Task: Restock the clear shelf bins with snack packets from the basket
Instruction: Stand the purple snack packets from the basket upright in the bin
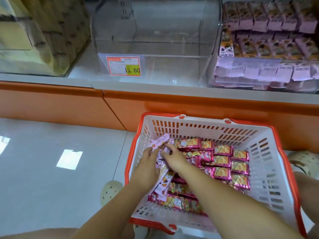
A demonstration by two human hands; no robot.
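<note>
A white basket with an orange rim [269, 169] stands on the floor below the shelf. It holds several magenta snack packets [222, 161] and pale pink packets [162, 185] at its left side. Both my hands are inside the basket at its left end. My left hand [148, 163] holds a bunch of pale pink packets [159, 141], whose ends stick up past my fingers. My right hand [174, 156] pinches the same bunch from the right. Above, the clear shelf bin [172, 69] with a 15.60 price tag [123, 66] holds nothing.
The clear bin to the right [265, 73] is full of pale pink packets. At the left of the shelf lie yellowish packs [34, 40]. An orange shelf base [69, 104] runs across below the bins. My feet in light clogs [110, 190] stand on the grey tiled floor beside the basket.
</note>
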